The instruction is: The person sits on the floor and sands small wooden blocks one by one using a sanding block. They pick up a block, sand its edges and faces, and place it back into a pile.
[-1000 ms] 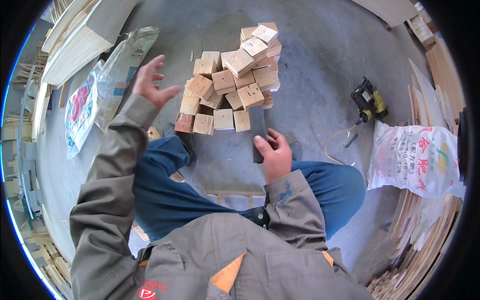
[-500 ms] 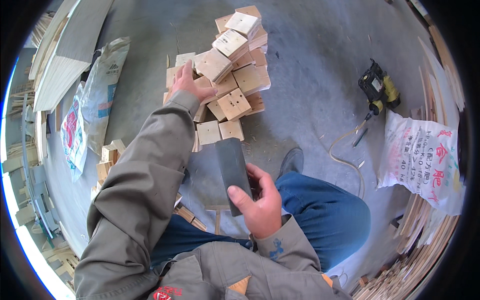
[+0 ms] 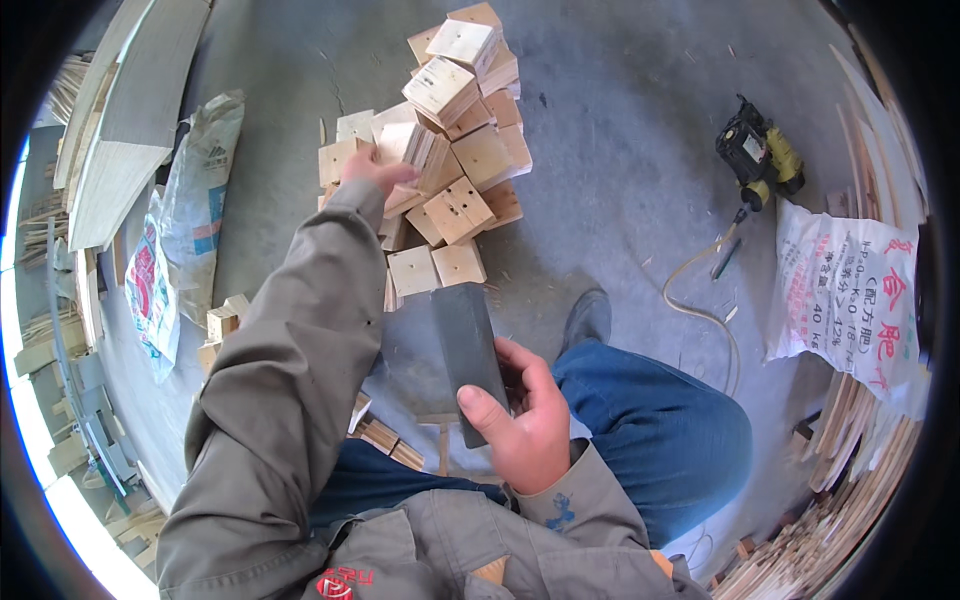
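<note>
Ahead of me on the floor lies a heap of square wooden blocks [image 3: 460, 210], several with small dark holes in their faces. My left hand [image 3: 372, 172] reaches to the heap's left side and grips a pale wooden block [image 3: 404, 143], its fingertips partly hidden. That block stands tilted among the others. In my right hand [image 3: 530, 425], close to my body, is a long dark grey rectangular block [image 3: 465, 335], held between thumb and fingers. What the dark block is made of, I cannot tell.
A black and yellow tool [image 3: 760, 155] with a hose [image 3: 695, 312] lies at the right, near a white printed sack [image 3: 845, 295]. Wood strips [image 3: 830, 510] line the right edge. Wooden boards [image 3: 130, 130] and plastic sacks [image 3: 200, 200] are at the left.
My left hand has closed on a wooden block and tipped it up on the heap. My right hand still holds the dark block. The view has shifted slightly.
</note>
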Action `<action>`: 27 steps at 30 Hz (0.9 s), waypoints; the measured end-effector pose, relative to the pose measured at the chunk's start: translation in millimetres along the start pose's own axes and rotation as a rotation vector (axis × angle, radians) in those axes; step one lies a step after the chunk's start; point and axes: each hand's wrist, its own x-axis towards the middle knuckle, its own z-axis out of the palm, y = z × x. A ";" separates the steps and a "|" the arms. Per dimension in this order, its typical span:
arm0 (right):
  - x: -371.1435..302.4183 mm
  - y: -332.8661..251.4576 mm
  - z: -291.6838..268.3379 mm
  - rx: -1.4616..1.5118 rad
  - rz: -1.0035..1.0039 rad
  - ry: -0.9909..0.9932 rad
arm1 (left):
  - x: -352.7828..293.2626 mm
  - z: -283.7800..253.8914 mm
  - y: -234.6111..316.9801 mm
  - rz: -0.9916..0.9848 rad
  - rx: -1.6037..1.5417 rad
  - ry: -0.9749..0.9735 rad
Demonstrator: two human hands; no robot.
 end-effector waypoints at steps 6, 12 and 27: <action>-9.9 5.7 4.6 0.018 -0.141 0.007 | -109.8 -25.3 -46.8 -0.159 -0.740 -0.251; -7.3 22.1 0.4 0.025 -0.242 0.107 | -256.6 -56.3 -36.8 -0.143 -1.001 -0.290; -67.1 57.3 26.8 -0.069 -0.245 -0.177 | -429.7 -27.3 -87.2 -0.231 -1.098 -0.207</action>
